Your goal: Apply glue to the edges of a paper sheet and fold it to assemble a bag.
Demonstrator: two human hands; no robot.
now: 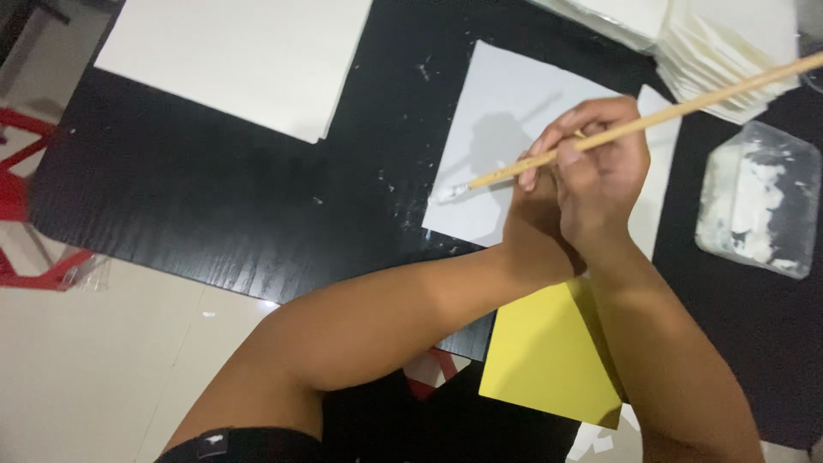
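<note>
My right hand (600, 163) grips a long wooden brush (686, 107), whose white-tipped bristles touch the left edge of a white sheet of paper (506, 111) on the black table (197, 197). My left hand (536, 227) lies mostly hidden under the right wrist, pressing on the same sheet; its fingers are not visible. A yellow sheet (549, 351) sits under my forearms at the table's near edge, overhanging it.
A large white sheet (240, 51) lies at the far left. A stack of folded white papers (729, 43) stands at the far right. A clear plastic tub with white paste (759, 197) sits right. A red stool (17, 197) stands on the floor, left.
</note>
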